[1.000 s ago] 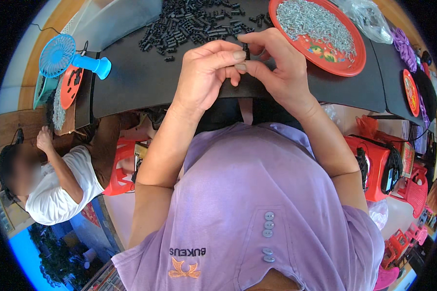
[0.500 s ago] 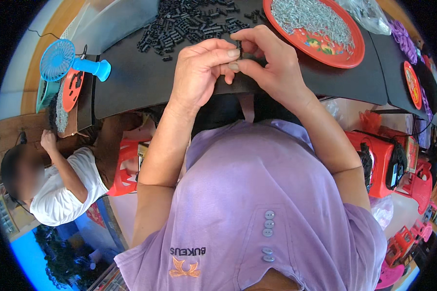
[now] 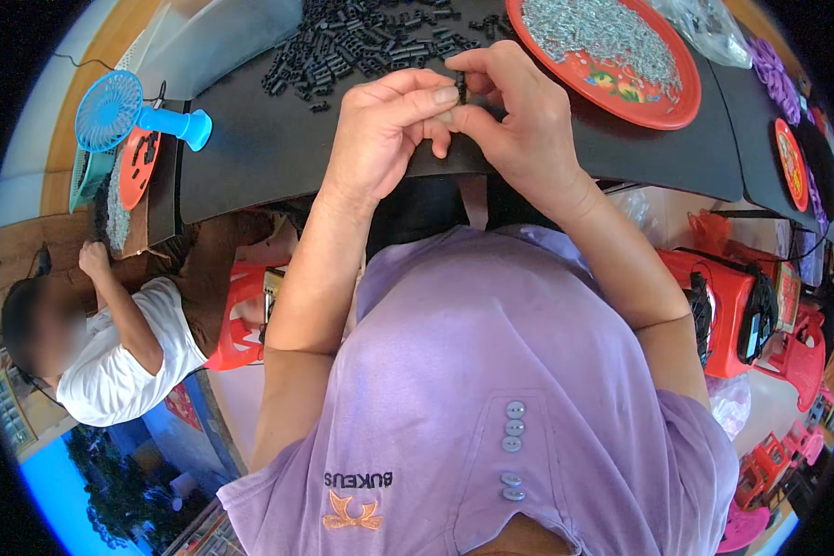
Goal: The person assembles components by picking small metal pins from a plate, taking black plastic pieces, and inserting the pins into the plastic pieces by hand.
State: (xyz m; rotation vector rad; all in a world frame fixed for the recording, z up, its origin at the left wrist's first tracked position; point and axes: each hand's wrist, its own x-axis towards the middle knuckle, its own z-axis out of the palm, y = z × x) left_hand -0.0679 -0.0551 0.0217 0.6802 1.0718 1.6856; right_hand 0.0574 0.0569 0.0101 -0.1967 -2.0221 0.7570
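Observation:
My left hand (image 3: 380, 130) and my right hand (image 3: 519, 116) meet over the near part of the black table (image 3: 269, 157). Between their fingertips is a small black plastic part (image 3: 461, 88), held upright; its exact kind is hard to make out. The left thumb and fingers pinch its side, while the right thumb and forefinger close on its two ends. Beyond the hands lies a heap of similar black plastic parts (image 3: 352, 46). To the right of the heap, a red tray (image 3: 658, 116) bears a pile of small shiny metal pieces (image 3: 602, 37).
A blue handheld fan (image 3: 111, 111) stands at the left near an orange-red plate (image 3: 137, 176) with black parts. A clear plastic bin (image 3: 222, 46) is behind it. Clear plastic bags (image 3: 700, 28) lie at the far right. A person in a white shirt (image 3: 125, 361) sits at the left.
Both hands stay together on the black part, with only a slight shift of the right fingers. The person at the left has moved a little.

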